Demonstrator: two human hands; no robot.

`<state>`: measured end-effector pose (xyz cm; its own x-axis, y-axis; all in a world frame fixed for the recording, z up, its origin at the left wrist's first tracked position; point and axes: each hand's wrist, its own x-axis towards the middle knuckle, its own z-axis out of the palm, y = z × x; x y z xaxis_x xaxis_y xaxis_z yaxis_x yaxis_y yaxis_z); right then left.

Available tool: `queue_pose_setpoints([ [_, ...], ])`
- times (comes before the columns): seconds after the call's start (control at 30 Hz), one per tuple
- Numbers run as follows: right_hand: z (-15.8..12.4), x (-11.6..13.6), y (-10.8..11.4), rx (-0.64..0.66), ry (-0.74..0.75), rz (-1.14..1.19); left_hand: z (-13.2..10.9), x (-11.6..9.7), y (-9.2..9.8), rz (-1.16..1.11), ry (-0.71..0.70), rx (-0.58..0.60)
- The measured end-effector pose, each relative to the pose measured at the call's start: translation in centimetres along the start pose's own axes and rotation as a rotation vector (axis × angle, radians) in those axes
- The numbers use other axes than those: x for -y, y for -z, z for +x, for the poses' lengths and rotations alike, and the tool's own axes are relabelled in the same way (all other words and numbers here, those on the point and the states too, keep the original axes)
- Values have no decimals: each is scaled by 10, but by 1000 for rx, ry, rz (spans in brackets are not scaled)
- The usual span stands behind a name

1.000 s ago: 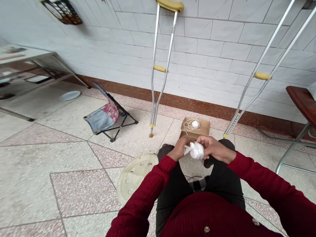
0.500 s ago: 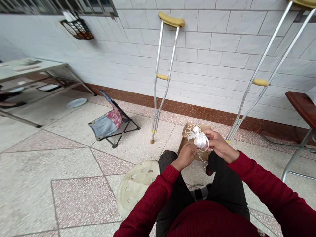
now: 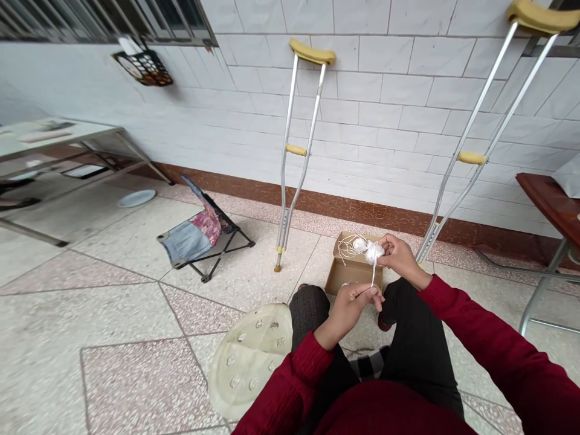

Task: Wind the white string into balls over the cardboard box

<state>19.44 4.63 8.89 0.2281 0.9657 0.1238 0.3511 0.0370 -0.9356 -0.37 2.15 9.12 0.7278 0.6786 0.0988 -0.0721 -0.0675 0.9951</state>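
White wall tiles (image 3: 380,87) rise behind a speckled stone floor (image 3: 122,326). From the left, you have a metal-legged table (image 3: 75,134), a low folding chair (image 3: 193,238), a pale round disc (image 3: 247,380) beside your left leg, and a crutch (image 3: 296,150) leaning on the wall. An open cardboard box (image 3: 339,275) sits on the floor ahead of your feet, a white ball (image 3: 359,244) and loose loops of thread by its raised flap.

Your left hand (image 3: 352,308) has dropped lower than it was half a second ago, when it was close under the white bundle (image 3: 374,252). Now a short white strand (image 3: 374,275) runs nearly upright between the two, so the end looks freed and ready to be drawn out further. Your left thumb and fingertips pinch that strand at its lower end; how firmly, you cannot tell from here.

Your right hand (image 3: 401,261) holds the bundle by its right side, thumb and fingers closed in on it. That puts the bundle above your left hand and just left of your right palm, in front of the box's flap. Right of that stand a second crutch (image 3: 471,158) and a reddish-brown tabletop (image 3: 550,202).
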Motion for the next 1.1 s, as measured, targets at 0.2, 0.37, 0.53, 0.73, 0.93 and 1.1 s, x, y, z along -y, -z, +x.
queue_pose_setpoints([
  [0.2, 6, -37, -13, -62, -83, -75, -8, 9, 1, 33, 13, -25],
  [0.37, 6, -35, -20, 55, -151, 126, -15, 40, -2, 8, 77, -34],
  [0.53, 4, -52, -16, 107, -172, -31, -21, 46, 1, 33, 114, -87],
  [0.73, 15, -38, -21, 74, -381, 248, -17, 50, -10, -25, 106, -74],
  [0.93, -27, 54, -4, 376, -107, 319, 4, 70, 32, 334, 75, -74],
  [1.1, -90, 36, -19, 641, -218, 255, 60, 17, 74, 954, -160, 18],
])
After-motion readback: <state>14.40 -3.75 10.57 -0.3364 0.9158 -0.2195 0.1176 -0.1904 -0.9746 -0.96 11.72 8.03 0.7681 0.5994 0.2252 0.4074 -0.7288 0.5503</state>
